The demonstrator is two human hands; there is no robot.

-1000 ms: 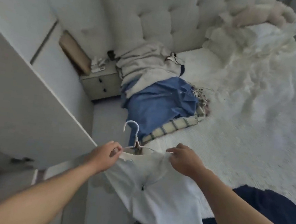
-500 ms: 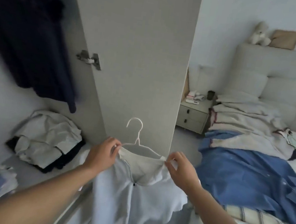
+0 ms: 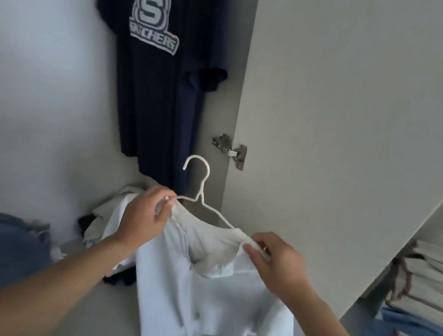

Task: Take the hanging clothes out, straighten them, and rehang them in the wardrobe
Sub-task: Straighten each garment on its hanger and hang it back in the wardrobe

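rehanging looks like the step in hand: the white zip-neck top [image 3: 206, 292] sits on a white wire hanger [image 3: 202, 193], held up in front of the open wardrobe [image 3: 333, 126] below a hanging navy skechers t-shirt [image 3: 159, 75]. next, i judge, the hook must rise to a rail that is out of view. the left hand [image 3: 146, 217] pinches the hanger's left shoulder; the right hand [image 3: 272, 262] pinches the right shoulder fabric. the hands are apart.
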